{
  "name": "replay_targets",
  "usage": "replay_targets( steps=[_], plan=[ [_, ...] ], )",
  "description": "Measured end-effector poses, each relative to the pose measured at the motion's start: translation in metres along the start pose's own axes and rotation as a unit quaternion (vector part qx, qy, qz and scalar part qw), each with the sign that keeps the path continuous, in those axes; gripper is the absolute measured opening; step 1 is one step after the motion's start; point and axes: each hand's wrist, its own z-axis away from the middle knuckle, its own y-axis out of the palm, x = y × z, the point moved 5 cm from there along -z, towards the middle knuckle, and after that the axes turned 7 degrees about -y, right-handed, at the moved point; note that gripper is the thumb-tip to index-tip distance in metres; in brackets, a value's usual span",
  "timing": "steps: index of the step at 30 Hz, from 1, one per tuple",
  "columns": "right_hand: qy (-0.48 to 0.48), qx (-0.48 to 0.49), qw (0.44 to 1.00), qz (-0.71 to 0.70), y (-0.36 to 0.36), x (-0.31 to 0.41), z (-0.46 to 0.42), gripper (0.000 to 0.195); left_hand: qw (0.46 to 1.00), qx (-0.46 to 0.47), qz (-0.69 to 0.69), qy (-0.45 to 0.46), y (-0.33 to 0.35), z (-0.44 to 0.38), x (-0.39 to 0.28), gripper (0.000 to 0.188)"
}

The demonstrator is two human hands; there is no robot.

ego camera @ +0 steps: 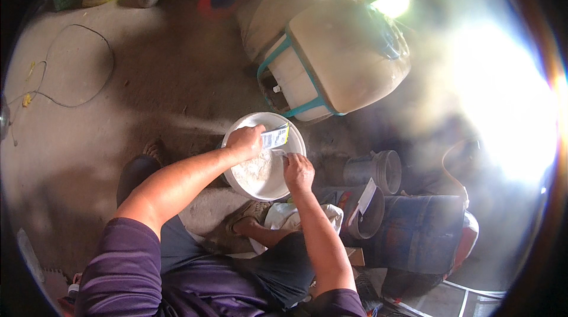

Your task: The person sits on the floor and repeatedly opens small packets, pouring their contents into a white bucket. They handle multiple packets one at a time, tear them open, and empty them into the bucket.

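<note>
A white plastic bucket (298,136) stands on the ground in front of me, with whitish powder or paste (254,174) over its bottom. My left hand (245,144) is above the bucket's left side, its fingers closed on a printed packet (276,138) that bears writing and a yellow edge. At the bucket's right side, my right hand (299,172) pinches a small pale piece (279,152) just below the packet. Whether that piece is a scoop or a torn scrap, I cannot tell. The packet's far end is hidden in my left hand.
Beyond the bucket lies a large beige plastic tank (350,59) with a teal frame. On the right are a grey bucket (361,170), another bucket holding a white-bladed tool (367,197), and a blue drum (417,232). A cable (112,61) loops across the floor at left.
</note>
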Motion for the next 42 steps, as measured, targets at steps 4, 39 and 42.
replay_targets(
  steps=[4,39,42],
  plan=[
    [0.206,0.092,0.974,-0.024,0.001,-0.039,0.008,0.024,1.000,-0.010,0.000,-0.004,-0.009,-0.002,-0.001,0.022],
    [0.065,0.287,0.949,0.117,0.003,-0.036,-0.013,0.030,0.997,0.001,-0.016,0.071,-0.009,0.003,0.002,0.016],
    [0.062,0.300,0.945,0.116,-0.003,-0.043,-0.019,0.030,0.994,0.026,-0.058,0.092,-0.005,0.003,0.001,0.016]
  ],
)
